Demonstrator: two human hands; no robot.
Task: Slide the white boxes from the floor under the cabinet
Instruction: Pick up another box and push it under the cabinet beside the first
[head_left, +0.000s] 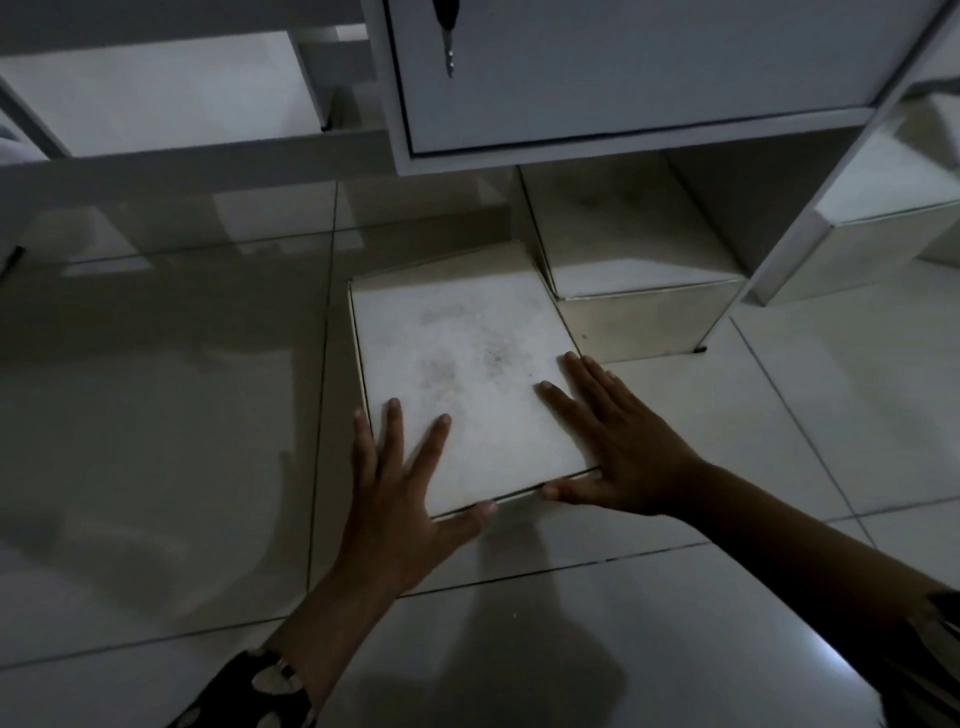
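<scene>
Two hands rest on the flat white cardboard box (462, 384) lying on the glossy pale tiled floor (156, 415), and we read the pose as a push, not a lift. Our left hand (400, 488) lies palm down on the near left corner with fingers spread across the lid and the thumb hooked along the near edge; our right hand (618, 447) covers the near right corner the same way, fingers splayed flat, thumb tucked against the near side. Neither hand is closed around anything, which suits sliding a low, wide box across smooth tile. The box sits near the white cabinet (623, 78), with its far end reaching only the shadow of the cabinet's lower edge, so most of it is not yet underneath. A taller white cardboard box (634, 270) already stands further in under the cabinet, just beside the flat box's far right corner, and we judge the flat box must go in on its left. A key (448, 41) hangs in the cabinet door. We see smudges on the lid but no brand, label or readable writing.
</scene>
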